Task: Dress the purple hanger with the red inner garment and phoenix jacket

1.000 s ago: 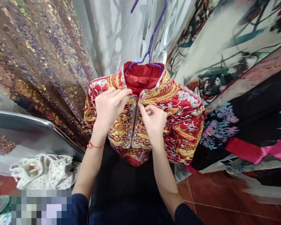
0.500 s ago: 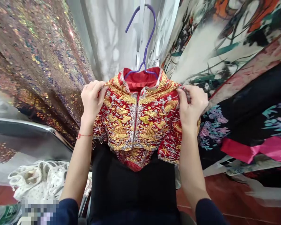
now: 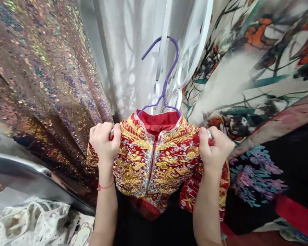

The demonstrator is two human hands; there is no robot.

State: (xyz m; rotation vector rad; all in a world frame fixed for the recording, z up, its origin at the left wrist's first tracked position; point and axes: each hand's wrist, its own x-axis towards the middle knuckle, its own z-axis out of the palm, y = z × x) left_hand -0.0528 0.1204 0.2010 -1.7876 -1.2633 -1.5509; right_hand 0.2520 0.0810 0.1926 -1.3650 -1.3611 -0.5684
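Between my hands is a small red jacket (image 3: pixel 154 164) with gold and silver embroidery, a stand collar and a closed front. A purple hanger (image 3: pixel 164 82) sits inside it, its shoulders hidden in the cloth and its hook sticking up free of any rail that I can make out. My left hand (image 3: pixel 105 140), with a red string at the wrist, is closed on the jacket's shoulder at the left. On the opposite shoulder, my right hand (image 3: pixel 214 145) grips the cloth with the thumb on top. A small label (image 3: pixel 155 128) shows inside the collar.
A sequined curtain of cloth (image 3: pixel 48 78) hangs at the left. Behind the hanger are white scrollwork metal (image 3: pixel 192 58) and pale drapery. Flower-printed fabric (image 3: pixel 236 75) and black embroidered cloth (image 3: pixel 259 177) hang at the right. White dotted cloth (image 3: pixel 33 222) lies at lower left.
In the view, the jacket, hanger and both hands sit lower than before. My fingers have curled more tightly round the shoulders, and the jacket's lower part tilts further away from sight.
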